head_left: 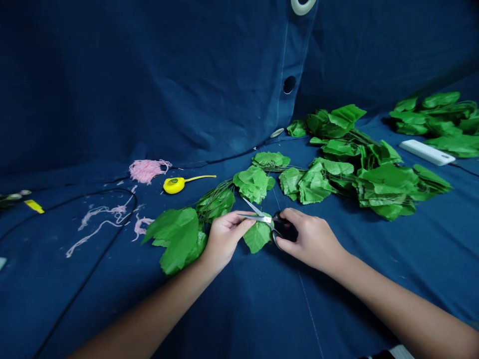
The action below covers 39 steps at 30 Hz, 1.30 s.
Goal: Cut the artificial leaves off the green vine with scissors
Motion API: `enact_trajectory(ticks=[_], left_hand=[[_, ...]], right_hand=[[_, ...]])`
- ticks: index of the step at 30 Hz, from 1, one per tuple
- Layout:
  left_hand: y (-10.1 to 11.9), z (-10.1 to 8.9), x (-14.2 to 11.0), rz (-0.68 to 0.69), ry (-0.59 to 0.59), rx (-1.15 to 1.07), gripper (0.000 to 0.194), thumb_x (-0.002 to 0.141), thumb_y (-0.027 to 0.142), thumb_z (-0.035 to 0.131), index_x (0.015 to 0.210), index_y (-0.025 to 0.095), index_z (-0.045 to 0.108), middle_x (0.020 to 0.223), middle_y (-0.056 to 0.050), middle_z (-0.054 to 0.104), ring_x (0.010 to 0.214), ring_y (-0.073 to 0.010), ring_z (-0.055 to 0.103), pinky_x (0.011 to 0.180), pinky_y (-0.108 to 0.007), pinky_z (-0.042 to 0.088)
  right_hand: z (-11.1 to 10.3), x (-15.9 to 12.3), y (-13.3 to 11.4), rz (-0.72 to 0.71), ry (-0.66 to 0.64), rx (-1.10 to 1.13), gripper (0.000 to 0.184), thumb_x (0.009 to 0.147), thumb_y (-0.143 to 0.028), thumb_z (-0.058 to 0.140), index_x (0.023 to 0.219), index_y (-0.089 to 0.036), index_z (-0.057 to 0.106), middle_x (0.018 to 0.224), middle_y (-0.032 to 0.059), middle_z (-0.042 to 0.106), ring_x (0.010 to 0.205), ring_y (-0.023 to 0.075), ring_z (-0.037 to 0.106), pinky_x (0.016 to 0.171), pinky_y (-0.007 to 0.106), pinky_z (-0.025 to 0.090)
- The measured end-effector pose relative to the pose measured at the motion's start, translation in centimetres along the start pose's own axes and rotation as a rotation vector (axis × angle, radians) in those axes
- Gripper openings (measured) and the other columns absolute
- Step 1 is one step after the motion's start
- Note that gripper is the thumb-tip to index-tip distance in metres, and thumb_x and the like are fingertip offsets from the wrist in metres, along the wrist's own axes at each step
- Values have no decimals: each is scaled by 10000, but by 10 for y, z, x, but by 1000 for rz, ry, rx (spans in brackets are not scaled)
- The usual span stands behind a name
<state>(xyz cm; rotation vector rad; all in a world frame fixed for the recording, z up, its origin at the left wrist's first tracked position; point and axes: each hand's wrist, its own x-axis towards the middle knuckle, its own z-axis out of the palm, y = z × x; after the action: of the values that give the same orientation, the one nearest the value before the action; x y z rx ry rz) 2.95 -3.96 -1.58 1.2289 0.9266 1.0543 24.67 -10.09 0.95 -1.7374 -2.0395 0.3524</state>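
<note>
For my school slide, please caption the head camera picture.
Right hand holds scissors at an artificial green leaf beside the left hand.

Creased navy cloth backdrop (149, 85) with round eyelets (302, 12) along one seam, dimly lit

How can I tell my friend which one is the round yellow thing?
Find the blue cloth. On it, right of the pink yarn, lies a yellow tape measure. Its round body has a thin tail, unlike the flat green leaves nearby.
</note>
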Motion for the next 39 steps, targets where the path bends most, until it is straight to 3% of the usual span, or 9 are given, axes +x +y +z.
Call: enact_trajectory(ticks=[7,24,39], left_hand=[[-3,-1,0,-2,22,21,150,794,299,834,860,167,807,884,-67,781,809,-181,711,787,-289,570],[-2,0,0,41,-4,21,139,829,273,799,944,197,798,929,-43,786,868,-166,722,822,-258,559],[-1,1,0,-11,-15,19,165,815,290,808,929,174,779,917,-45,788,864,-159,722,817,-245,558]], right_hand=[[-2,0,-1,15,-3,37,258,845,-394,677,1059,-253,652,990,-35,711,799,126,670,659,225,401],[-4,0,0,9,-24,53,264,841,-402,681,1055,-250,653,984,-26,710,800,131,669,647,224,376],[-2,0,1,17,-17,43,258,833,-393,687,1053,-263,654,979,-49,705,799,117,660,643,220,360]])
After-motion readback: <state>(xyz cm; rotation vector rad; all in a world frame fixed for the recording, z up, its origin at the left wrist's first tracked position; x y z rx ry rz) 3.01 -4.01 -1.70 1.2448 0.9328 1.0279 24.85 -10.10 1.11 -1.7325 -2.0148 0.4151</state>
